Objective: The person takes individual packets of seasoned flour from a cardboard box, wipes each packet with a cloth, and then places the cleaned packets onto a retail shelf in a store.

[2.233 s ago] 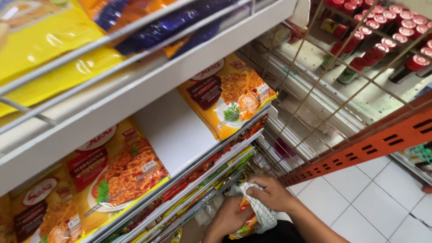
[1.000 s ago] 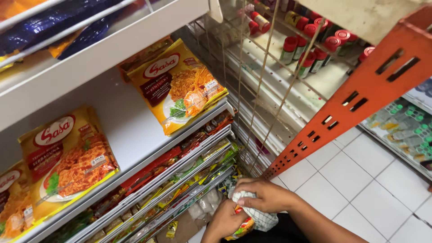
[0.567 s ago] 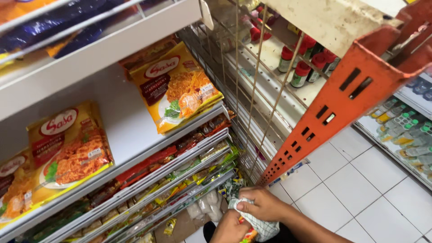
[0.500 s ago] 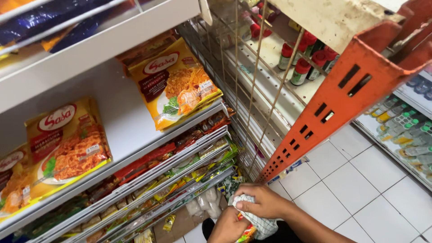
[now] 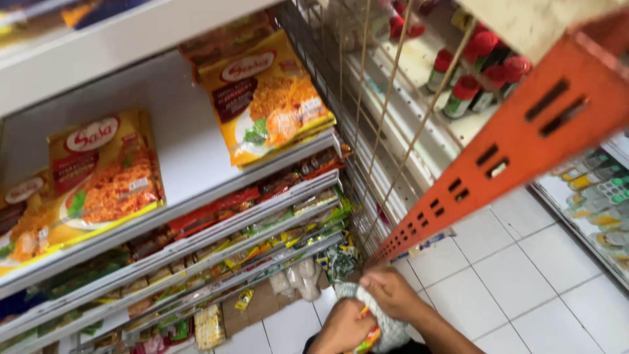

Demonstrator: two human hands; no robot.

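Note:
Low in the head view, both my hands are closed on a white patterned cloth bag [image 5: 388, 324] with a yellow-red packet [image 5: 371, 338] showing at its mouth. My left hand [image 5: 341, 326] grips the bag's left side. My right hand [image 5: 392, 293] holds its top edge from the right. They hover just in front of the lowest shelves, above the white tiled floor [image 5: 524, 288].
White shelves [image 5: 196, 216] on the left carry yellow seasoning-flour packets [image 5: 265, 98] and rows of small sachets [image 5: 262, 226]. An orange perforated upright [image 5: 498, 154] slants across the right. Behind a wire grid [image 5: 367, 131] stand red-capped bottles [image 5: 475, 72]. Pale bagged goods [image 5: 295, 278] lie at floor level.
The view has swung and dropped lower, sliding the shelves left and the orange upright closer. Both hands have stayed together on the bag, now lower in the picture.

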